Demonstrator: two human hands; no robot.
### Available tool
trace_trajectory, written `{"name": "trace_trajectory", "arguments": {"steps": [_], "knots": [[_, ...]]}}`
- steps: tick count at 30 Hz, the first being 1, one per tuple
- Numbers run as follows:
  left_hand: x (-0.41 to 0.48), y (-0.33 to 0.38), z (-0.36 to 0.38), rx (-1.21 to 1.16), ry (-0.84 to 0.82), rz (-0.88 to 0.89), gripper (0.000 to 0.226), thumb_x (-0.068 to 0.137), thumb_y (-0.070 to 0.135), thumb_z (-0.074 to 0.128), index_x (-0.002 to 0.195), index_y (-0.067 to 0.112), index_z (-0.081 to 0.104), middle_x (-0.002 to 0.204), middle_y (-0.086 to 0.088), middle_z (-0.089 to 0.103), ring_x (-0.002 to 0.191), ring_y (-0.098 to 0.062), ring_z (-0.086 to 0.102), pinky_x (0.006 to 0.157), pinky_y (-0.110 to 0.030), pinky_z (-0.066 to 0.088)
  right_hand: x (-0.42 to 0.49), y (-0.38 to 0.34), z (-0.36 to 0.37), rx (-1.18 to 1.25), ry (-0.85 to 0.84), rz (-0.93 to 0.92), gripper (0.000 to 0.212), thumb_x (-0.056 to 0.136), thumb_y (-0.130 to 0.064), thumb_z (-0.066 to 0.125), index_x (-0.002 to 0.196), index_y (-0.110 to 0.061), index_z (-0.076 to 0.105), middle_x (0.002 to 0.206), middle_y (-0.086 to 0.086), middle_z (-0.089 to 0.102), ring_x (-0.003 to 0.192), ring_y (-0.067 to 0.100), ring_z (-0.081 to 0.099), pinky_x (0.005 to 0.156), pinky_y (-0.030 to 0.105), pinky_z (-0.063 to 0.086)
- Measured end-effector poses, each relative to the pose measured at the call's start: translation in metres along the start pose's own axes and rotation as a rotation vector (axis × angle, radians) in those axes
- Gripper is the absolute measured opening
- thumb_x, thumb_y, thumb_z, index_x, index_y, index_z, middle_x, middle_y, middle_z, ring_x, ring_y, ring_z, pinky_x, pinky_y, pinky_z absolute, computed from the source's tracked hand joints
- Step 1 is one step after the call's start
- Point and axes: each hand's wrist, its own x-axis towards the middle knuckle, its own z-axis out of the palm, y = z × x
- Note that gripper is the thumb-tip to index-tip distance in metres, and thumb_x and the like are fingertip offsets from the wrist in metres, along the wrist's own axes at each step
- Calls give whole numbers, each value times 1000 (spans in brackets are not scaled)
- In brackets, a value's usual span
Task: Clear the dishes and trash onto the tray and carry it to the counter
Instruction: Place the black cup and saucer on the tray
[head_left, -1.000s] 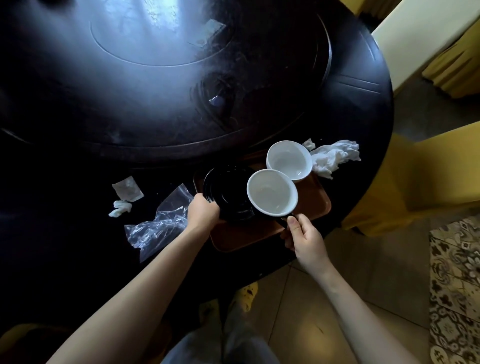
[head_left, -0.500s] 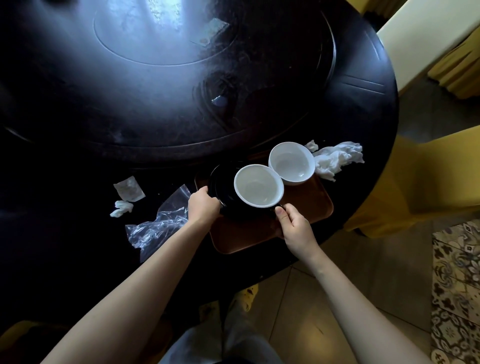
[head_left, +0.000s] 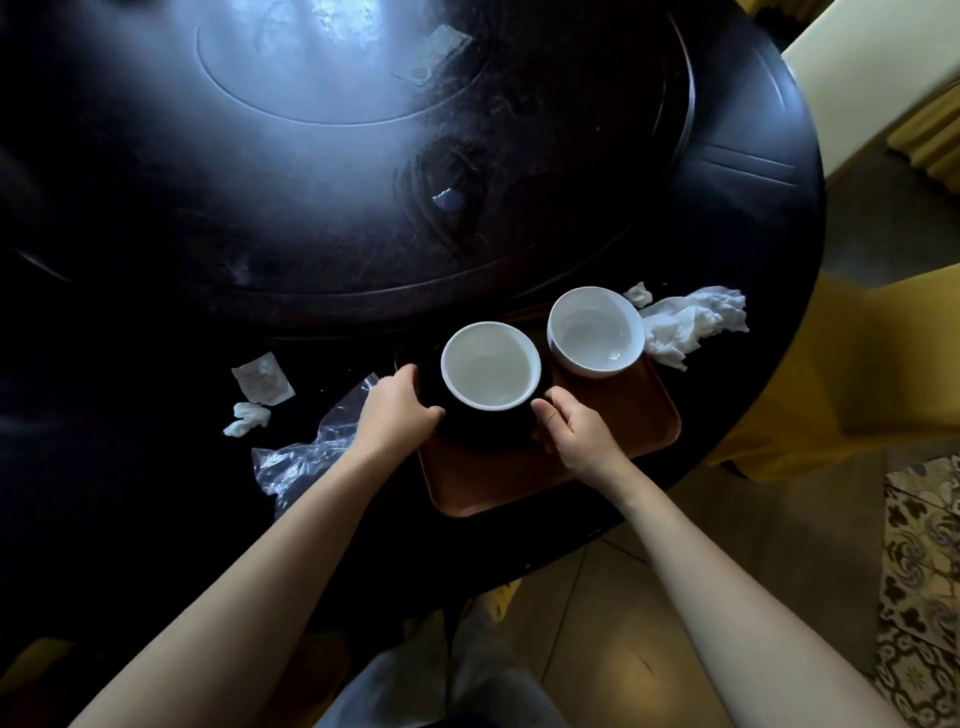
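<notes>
A brown tray (head_left: 519, 483) lies at the near edge of the dark round table (head_left: 363, 208). On its left part sits a black plate (head_left: 488, 431) with a white bowl (head_left: 491, 364) standing in it. My left hand (head_left: 395, 405) grips the plate's left rim and my right hand (head_left: 576, 431) grips its right rim. A second white bowl (head_left: 596, 331) stands on the tray's far right corner. Trash lies on the table: crumpled white tissue (head_left: 691, 325) right of the tray, a clear plastic bag (head_left: 306, 457), a small wrapper (head_left: 262, 378) and a tissue scrap (head_left: 248, 417) to the left.
A raised turntable (head_left: 343, 67) fills the table's middle, with a flat packet (head_left: 434, 54) on it. Yellow-covered chairs (head_left: 857, 374) stand to the right. Tiled floor (head_left: 613, 613) and a patterned rug (head_left: 924, 597) lie below; my legs show at the bottom.
The white bowl moved left from the plate's right edge to its middle. My right hand shifted from under the bowl to the plate's right rim.
</notes>
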Motion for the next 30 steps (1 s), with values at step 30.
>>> {"name": "trace_trajectory", "arguments": {"steps": [30], "knots": [[-26, -18, 45, 19, 219, 169, 84, 73, 15, 73, 141, 2, 27, 139, -19, 39, 131, -31, 28, 109, -31, 22, 12, -32, 37, 247, 534, 322, 28, 93, -28, 50, 104, -7, 63, 92, 1, 66, 90, 17, 62, 80, 27, 47]]}}
